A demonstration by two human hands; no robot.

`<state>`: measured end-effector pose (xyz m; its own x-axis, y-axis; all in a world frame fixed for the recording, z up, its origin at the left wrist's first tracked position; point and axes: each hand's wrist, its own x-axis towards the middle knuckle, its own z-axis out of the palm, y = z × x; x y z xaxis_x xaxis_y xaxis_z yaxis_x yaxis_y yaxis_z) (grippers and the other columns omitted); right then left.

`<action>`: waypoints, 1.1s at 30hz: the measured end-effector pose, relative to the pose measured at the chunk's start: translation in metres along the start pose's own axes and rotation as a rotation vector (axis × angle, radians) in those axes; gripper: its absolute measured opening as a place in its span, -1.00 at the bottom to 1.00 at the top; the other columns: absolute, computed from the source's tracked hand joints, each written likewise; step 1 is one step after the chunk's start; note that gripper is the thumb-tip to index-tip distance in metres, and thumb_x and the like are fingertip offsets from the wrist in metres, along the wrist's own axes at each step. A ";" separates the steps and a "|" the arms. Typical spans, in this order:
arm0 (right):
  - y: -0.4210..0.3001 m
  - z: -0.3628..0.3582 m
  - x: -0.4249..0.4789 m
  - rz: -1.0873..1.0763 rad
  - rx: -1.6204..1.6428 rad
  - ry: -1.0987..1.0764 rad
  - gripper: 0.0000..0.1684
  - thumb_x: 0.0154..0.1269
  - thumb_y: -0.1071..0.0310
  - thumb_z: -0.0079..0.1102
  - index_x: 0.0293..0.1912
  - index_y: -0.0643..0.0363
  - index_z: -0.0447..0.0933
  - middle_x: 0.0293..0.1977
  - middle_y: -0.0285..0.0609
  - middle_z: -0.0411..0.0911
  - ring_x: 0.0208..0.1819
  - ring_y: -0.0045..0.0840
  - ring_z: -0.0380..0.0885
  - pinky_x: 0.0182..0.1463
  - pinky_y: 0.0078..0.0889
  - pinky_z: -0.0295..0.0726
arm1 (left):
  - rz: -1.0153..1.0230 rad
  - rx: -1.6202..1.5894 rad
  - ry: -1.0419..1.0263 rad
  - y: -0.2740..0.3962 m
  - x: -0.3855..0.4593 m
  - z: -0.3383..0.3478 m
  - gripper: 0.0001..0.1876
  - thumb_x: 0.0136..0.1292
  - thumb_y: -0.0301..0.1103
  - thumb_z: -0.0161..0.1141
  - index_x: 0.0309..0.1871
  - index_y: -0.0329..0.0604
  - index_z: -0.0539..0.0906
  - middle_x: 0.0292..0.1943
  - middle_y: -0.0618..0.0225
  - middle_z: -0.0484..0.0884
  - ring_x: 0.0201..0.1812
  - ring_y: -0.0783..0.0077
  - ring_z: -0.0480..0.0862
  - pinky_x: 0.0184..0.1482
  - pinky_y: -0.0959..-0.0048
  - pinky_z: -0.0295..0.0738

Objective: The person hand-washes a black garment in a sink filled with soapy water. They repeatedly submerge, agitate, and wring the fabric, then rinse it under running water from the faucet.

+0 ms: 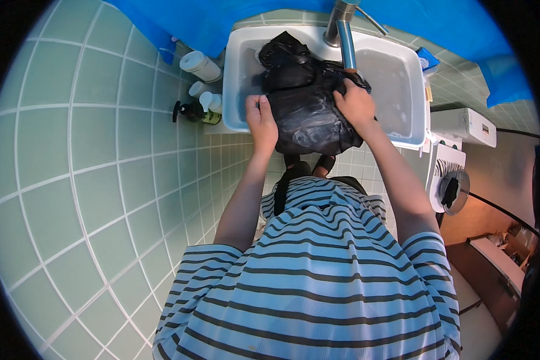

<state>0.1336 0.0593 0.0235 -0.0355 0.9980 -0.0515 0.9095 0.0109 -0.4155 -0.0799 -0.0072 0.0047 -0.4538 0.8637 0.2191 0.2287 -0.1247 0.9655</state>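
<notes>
A wet black garment (303, 112) with whitish suds or marks on its surface lies in and over the near edge of a white sink (416, 94). My left hand (261, 119) grips its left edge between thumb and curled fingers. At the cloth's right side, my right hand (356, 103) holds it, the fingertips near the folds below the faucet. A metal faucet (347, 45) stands at the back of the sink, its spout over the garment. Cloudy water (384, 85) shows to the right of the cloth.
A white lidded container (200, 66), a white spray bottle (210, 101) and a dark pump bottle (191, 111) stand left of the sink. Green tiles (94, 121) cover the left wall. At right is a clear bowl (458, 191) with dark cloth; blue sheeting (198, 18) hangs behind.
</notes>
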 end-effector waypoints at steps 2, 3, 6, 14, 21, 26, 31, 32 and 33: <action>-0.022 0.002 -0.008 -0.096 0.166 0.020 -0.54 0.13 0.06 0.24 -0.05 0.12 0.55 -0.32 0.17 0.63 -0.23 0.04 0.63 -0.13 0.07 0.62 | 0.031 0.050 -0.013 0.000 0.000 0.000 -0.77 0.50 -0.29 -0.04 -0.23 -0.28 0.44 -0.36 0.30 0.45 -0.30 0.47 0.39 -0.13 0.47 0.35; -0.037 0.005 -0.014 -0.192 0.225 0.003 -0.57 0.11 0.05 0.24 -0.10 0.12 0.56 -0.37 0.17 0.63 -0.26 0.02 0.64 -0.15 0.07 0.63 | 0.015 0.053 -0.027 0.000 0.001 0.000 -0.77 0.50 -0.29 -0.05 -0.23 -0.28 0.44 -0.35 0.29 0.46 -0.30 0.46 0.39 -0.12 0.46 0.35; -0.089 0.013 -0.041 -0.450 0.202 -0.163 -0.60 0.07 0.12 0.28 -0.15 0.13 0.51 -0.49 0.15 0.58 -0.37 0.07 0.60 -0.29 0.07 0.59 | -0.009 0.049 -0.030 -0.001 0.004 0.001 -0.76 0.51 -0.28 -0.06 -0.23 -0.28 0.43 -0.34 0.27 0.46 -0.29 0.43 0.41 -0.11 0.43 0.36; -0.051 0.015 -0.022 -0.235 -0.106 -0.171 -0.60 0.11 0.07 0.34 -0.17 0.10 0.48 -0.41 0.02 0.66 -0.34 -0.10 0.69 -0.28 -0.04 0.68 | 0.005 0.055 0.000 -0.001 0.000 -0.001 -0.73 0.51 -0.23 -0.04 -0.21 -0.29 0.43 -0.34 0.31 0.45 -0.24 0.45 0.42 -0.07 0.46 0.35; 0.008 0.006 -0.007 -0.080 -0.117 -0.057 -0.60 0.15 0.06 0.29 -0.11 0.08 0.50 -0.38 0.04 0.65 -0.27 -0.02 0.66 -0.20 0.04 0.65 | -0.027 -0.035 -0.029 0.002 0.001 -0.001 -0.75 0.50 -0.25 -0.03 -0.21 -0.29 0.46 -0.31 0.34 0.44 -0.23 0.49 0.41 -0.05 0.50 0.33; -0.039 0.011 -0.016 -0.208 0.403 0.025 -0.55 0.12 0.10 0.25 -0.10 0.23 0.59 -0.36 0.21 0.61 -0.24 0.10 0.60 -0.14 0.04 0.61 | -0.004 -0.018 -0.033 0.001 0.003 0.001 -0.79 0.49 -0.30 -0.04 -0.19 -0.29 0.46 -0.29 0.33 0.44 -0.19 0.50 0.42 -0.03 0.50 0.34; -0.106 0.021 -0.048 -0.379 0.196 -0.126 -0.64 0.14 0.24 0.21 -0.13 0.20 0.39 -0.52 0.15 0.58 -0.42 0.06 0.61 -0.35 0.05 0.61 | -0.100 -0.045 -0.017 0.005 0.003 0.003 -0.81 0.48 -0.34 -0.06 -0.14 -0.31 0.43 -0.25 0.25 0.47 -0.15 0.41 0.47 0.02 0.43 0.36; -0.104 0.019 -0.046 -0.381 0.140 -0.112 -0.64 0.13 0.25 0.21 -0.12 0.20 0.39 -0.52 0.10 0.61 -0.45 -0.01 0.64 -0.37 0.01 0.63 | -0.073 -0.040 -0.010 0.000 0.003 0.002 -0.81 0.48 -0.34 -0.06 -0.13 -0.32 0.43 -0.24 0.23 0.47 -0.15 0.39 0.47 0.03 0.42 0.36; -0.100 0.020 -0.042 -0.363 0.083 -0.121 -0.64 0.13 0.26 0.21 -0.12 0.19 0.39 -0.51 0.09 0.61 -0.44 -0.02 0.65 -0.37 0.00 0.64 | -0.052 0.008 -0.004 -0.001 0.004 0.002 -0.81 0.49 -0.34 -0.06 -0.14 -0.32 0.43 -0.24 0.22 0.48 -0.16 0.38 0.47 0.02 0.41 0.36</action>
<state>0.0357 0.0150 0.0486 -0.4019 0.9156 0.0077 0.7923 0.3520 -0.4983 -0.0804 -0.0027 0.0043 -0.4619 0.8708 0.1685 0.2116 -0.0763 0.9744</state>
